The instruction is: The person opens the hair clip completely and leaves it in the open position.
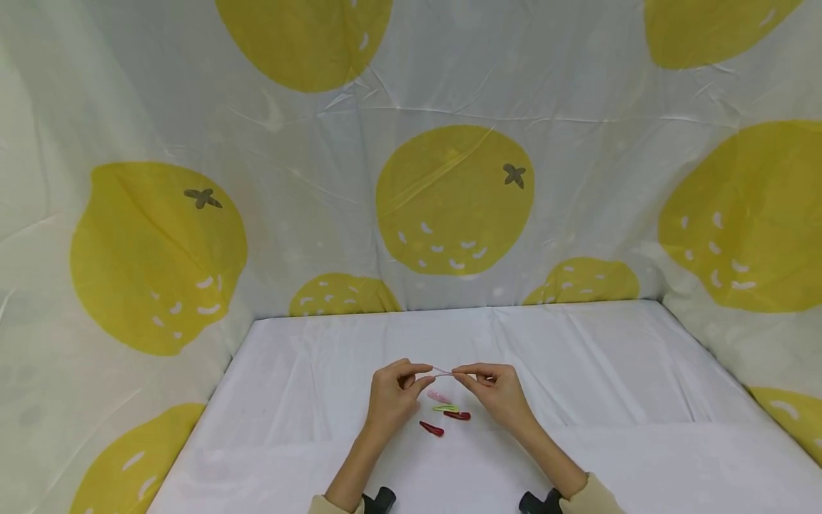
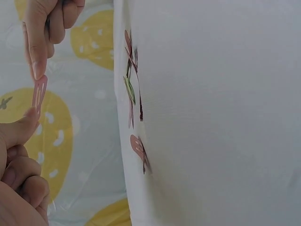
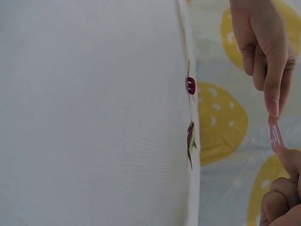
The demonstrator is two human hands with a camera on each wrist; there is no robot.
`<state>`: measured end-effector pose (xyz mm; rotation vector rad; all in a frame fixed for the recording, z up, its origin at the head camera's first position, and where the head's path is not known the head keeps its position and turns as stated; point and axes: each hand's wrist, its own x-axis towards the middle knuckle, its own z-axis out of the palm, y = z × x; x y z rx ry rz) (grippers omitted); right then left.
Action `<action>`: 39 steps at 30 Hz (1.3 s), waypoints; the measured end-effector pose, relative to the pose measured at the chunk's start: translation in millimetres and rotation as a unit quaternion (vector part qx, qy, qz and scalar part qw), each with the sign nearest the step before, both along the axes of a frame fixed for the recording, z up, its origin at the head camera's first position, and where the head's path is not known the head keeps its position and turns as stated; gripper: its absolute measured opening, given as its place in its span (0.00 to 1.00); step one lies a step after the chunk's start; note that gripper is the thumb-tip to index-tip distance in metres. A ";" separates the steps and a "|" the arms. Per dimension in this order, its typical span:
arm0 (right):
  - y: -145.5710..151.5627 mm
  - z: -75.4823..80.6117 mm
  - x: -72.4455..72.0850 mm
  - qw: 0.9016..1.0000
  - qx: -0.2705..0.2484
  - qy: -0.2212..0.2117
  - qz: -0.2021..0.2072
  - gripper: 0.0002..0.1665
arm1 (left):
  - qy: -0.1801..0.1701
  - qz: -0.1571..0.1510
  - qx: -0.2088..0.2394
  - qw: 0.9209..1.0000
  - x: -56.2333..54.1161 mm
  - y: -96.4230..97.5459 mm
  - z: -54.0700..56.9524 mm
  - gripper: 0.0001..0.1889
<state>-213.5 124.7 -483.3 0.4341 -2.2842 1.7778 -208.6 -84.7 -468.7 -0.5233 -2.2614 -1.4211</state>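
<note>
Left hand (image 1: 393, 392) and right hand (image 1: 501, 392) pinch pink clip (image 2: 40, 94) at either end; light pressure advised. Loose clips (image 1: 444, 408): six o'clock.

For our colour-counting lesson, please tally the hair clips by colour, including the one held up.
Pink clips: 2
Red clips: 2
Green clip: 1
Total: 5

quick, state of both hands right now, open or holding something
Left hand: pinching one end of a raised pink hair clip.
Right hand: pinching its other end.
</note>
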 end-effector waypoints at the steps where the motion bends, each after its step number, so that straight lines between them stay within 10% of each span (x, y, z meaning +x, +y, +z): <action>1: -0.5 0.9 0.6 1.000 0.001 0.000 -0.001 0.06 | 0.000 0.000 0.002 1.000 0.0 -0.2 0.4 0.05; 10: -5.1 26.8 15.9 1.000 -0.006 -0.002 0.009 0.05 | -0.004 0.001 0.003 1.000 0.3 -0.4 1.2 0.02; 24: 0.5 -1.9 -3.4 0.999 -0.003 -0.036 -0.019 0.06 | -0.031 0.006 -0.024 0.999 -5.5 -1.5 -0.4 0.02; 39: -2.3 -5.9 -74.7 0.993 0.070 -0.087 -0.042 0.05 | -0.149 0.016 -0.050 0.987 -81.0 1.6 -6.7 0.03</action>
